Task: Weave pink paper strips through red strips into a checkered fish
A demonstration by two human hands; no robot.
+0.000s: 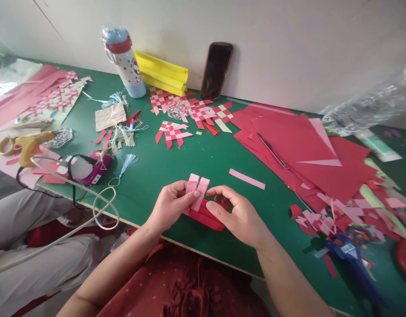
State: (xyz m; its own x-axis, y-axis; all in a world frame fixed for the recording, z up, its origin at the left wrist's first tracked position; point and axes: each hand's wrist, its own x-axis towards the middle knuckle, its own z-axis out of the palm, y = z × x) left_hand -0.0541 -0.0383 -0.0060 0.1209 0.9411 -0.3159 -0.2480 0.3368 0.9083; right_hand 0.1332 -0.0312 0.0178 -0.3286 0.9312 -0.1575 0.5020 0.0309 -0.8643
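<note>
My left hand [171, 204] pinches two pink paper strips [201, 193] and red paper strips [204, 216], thumb on top, near the table's front edge. The pink strips stand up across the red ones, side by side. My right hand [238, 215] is at the right end of the red strips, thumb and fingers apart; whether it touches them is unclear. A loose pink strip [247, 179] lies on the green table behind my right hand. Woven red and pink paper fish [172, 133] lie farther back.
At the left are a yellow glue gun [33, 145], a magenta power strip [96, 167], a looping white cable and a seated person's legs. A bottle [125, 64] and phone [216, 70] stand behind. Red sheets [295, 149], scraps and a blue glue gun [351, 259] occupy the right.
</note>
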